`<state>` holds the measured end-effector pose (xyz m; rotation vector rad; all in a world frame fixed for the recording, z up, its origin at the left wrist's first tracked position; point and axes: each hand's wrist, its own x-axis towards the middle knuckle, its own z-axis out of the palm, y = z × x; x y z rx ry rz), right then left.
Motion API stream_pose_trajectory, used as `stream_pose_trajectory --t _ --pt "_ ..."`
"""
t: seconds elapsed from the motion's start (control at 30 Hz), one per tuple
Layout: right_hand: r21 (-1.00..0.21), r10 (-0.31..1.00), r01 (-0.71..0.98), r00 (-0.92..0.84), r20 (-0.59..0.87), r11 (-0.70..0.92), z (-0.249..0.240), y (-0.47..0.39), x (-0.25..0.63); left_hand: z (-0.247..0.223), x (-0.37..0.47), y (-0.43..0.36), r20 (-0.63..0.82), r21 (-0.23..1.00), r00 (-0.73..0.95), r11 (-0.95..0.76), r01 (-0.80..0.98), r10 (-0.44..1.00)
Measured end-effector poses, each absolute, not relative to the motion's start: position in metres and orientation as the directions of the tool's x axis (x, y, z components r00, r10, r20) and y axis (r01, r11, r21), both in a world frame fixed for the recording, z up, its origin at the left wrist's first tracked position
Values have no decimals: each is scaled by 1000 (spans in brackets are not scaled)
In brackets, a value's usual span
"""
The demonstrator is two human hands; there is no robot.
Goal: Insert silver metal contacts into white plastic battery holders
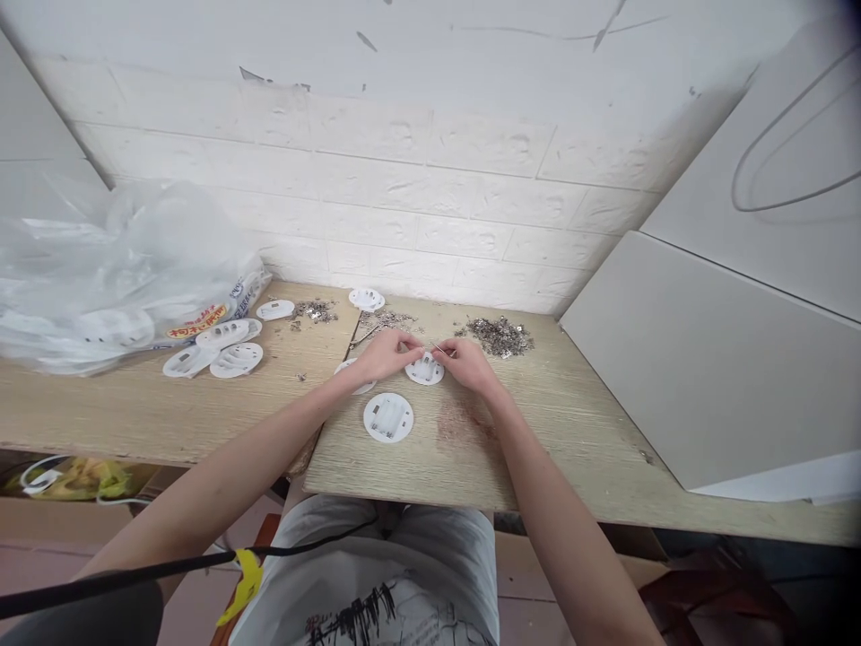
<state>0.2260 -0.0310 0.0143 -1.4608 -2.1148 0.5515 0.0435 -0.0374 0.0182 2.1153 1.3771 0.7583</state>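
Both hands meet over a round white plastic battery cover (424, 370) with slots, which lies on the table. My left hand (388, 355) is closed in a pinch at its upper left edge; whatever sits between the fingertips is too small to make out. A thin metal tool (439, 348) pokes out from the pinched fingers of my right hand (469, 363), its tip over the cover's top edge. Nearer to me lies another round white cover (388, 418) with metal contacts. Part of a further white cover (367, 388) shows from under my left wrist.
Small metal pieces form a pile (501, 336) right of my hands, with a smaller pile (316, 311) to the left. Several white covers (235, 360) lie beside a large plastic bag (134, 278). A white brick-pattern wall (377, 215) and a grey panel (726, 359) bound the wooden table (571, 449).
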Motion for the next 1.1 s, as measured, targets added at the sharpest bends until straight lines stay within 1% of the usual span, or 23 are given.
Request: stream_pose_trajectory --t 0.07,0.13,0.2,0.3,0.4,0.5,0.73,0.8,0.9,1.0,1.1 --pt "-590 937 729 -290 195 348 15 -30 227 17 43 -38 224 594 422 -466 656 879" --pt "-593 938 727 -273 213 346 16 -29 229 16 43 -37 232 533 518 -553 641 824" --pt "-599 939 724 -251 233 342 16 -28 232 15 42 -36 215 508 590 -605 613 778" --pt "-622 939 705 -230 255 341 17 -27 238 15 42 -35 200 503 643 -641 580 739" --pt "-679 937 645 -232 263 350 19 -28 241 15 42 -35 202 491 646 -647 583 736" --pt "-744 926 556 -282 250 370 21 -30 241 12 41 -35 212 486 607 -621 615 766" --pt "-834 913 427 -357 200 350 27 -38 241 4 40 -35 217 522 516 -545 656 829" --pt "-813 914 459 -350 206 359 27 -38 241 5 40 -36 219 552 503 -532 643 836" --pt "-693 918 610 -334 216 385 24 -35 240 7 42 -36 197 594 501 -509 623 843" --pt "-561 917 726 -325 231 399 21 -32 239 7 43 -35 189 580 516 -518 628 836" --pt "-492 924 782 -310 226 383 19 -31 239 8 44 -37 197 563 500 -514 647 844"
